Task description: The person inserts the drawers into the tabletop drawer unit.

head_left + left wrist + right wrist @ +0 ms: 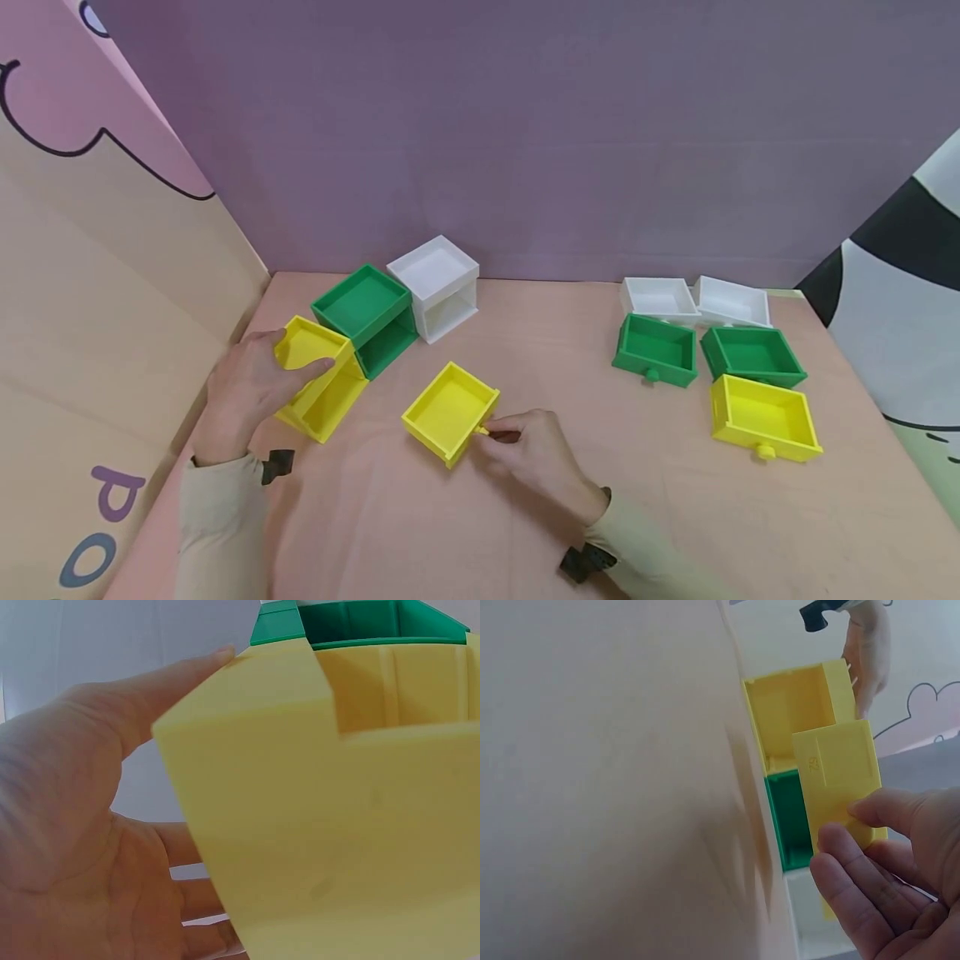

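Left sleeve [223,525]: pale beige, lightly creased
Right sleeve [651,550]: same pale beige
Left block [278,466]: small, black, at cuff
Right block [587,562]: black, angular
Left hand [251,383]: bare
Right hand [536,458]: bare

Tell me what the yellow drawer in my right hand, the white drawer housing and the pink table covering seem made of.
Yellow drawer: likely molded plastic, satin; crisp edges, even color, marking on its underside.
White drawer housing: probably plastic too, smooth, fairly matte; thin, straight walls.
Pink table covering: perhaps matte fabric; faint creases.

Plain purple back wall [525,142], cartoon-printed side panels [97,275], pink surface [555,350] below.
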Demonstrator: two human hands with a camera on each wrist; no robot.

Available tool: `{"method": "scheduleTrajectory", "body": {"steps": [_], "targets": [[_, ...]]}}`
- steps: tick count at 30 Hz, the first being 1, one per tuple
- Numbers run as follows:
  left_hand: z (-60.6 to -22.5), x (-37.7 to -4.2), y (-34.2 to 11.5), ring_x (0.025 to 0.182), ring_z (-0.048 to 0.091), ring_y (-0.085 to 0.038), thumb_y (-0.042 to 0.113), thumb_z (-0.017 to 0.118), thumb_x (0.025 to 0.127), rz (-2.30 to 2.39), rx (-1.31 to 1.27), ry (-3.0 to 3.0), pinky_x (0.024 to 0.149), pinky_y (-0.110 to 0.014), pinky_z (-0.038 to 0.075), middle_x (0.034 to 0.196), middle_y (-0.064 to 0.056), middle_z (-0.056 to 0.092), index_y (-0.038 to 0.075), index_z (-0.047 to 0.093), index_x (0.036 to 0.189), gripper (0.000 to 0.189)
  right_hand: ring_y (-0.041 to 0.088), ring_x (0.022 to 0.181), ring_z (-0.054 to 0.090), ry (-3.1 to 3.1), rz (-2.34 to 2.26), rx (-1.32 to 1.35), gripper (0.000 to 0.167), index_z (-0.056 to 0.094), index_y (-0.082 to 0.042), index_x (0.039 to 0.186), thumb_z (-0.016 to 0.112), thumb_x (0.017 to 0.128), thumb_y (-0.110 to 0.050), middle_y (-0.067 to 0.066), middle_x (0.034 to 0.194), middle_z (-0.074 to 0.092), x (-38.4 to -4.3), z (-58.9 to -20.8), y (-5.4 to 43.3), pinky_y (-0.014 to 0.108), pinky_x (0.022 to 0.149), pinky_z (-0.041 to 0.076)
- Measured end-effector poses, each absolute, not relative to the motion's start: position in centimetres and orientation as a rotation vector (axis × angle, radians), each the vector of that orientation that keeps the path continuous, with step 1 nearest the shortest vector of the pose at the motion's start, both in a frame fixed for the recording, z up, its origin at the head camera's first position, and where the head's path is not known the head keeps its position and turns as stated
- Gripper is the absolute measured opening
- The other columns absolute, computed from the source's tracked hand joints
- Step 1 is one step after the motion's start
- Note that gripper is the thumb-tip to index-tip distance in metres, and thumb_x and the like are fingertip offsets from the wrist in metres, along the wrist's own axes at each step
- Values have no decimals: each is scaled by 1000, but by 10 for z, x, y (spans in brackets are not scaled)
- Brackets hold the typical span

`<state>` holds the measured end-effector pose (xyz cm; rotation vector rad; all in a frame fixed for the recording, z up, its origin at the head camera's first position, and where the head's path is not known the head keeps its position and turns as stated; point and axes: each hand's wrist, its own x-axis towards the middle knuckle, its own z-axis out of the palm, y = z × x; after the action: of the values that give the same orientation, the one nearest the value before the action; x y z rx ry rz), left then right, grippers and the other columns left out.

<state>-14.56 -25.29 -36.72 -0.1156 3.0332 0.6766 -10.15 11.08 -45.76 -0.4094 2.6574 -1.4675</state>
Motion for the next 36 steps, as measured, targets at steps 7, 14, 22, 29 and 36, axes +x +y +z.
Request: {"method": "scheduleTrajectory", "body": {"steps": [7,14,22,29,36], "targets": [[-367,-145,-253,106,60,-44,61,72,93,666,-129,3022,82,-53,55,137,-34,60,-11,44,154,99,14,81,77,2649,-1480,-442,14,85,-1,102,84,90,-8,10,93,83,-106,-458,95,21,71,62],[-367,-145,-253,109,60,-45,62,72,93,666,-138,3017,85,-55,55,143,-35,57,-12,43,155,101,13,81,76,2630,-1481,-468,15,85,-2,103,84,90,-9,9,93,84,-110,-458,84,18,72,61],[-367,-146,-254,109,59,-48,63,71,93,641,-139,3019,85,-58,54,144,-36,56,-11,42,156,101,13,82,74,2588,-1498,-478,16,85,-2,104,83,92,-11,10,94,84,-113,-458,71,17,73,59],[-368,-146,-254,111,60,-48,62,71,93,645,-128,3024,86,-58,55,144,-37,56,-11,42,156,100,11,81,72,2554,-1496,-493,16,86,-5,104,83,93,-16,7,92,84,-114,-463,56,19,73,59],[-367,-146,-253,119,58,-53,64,71,93,647,-129,3019,92,-63,54,150,-37,52,-11,41,157,102,11,84,73,2553,-1470,-487,17,86,-7,102,84,92,-20,5,94,84,-115,-467,44,19,72,58]]}}
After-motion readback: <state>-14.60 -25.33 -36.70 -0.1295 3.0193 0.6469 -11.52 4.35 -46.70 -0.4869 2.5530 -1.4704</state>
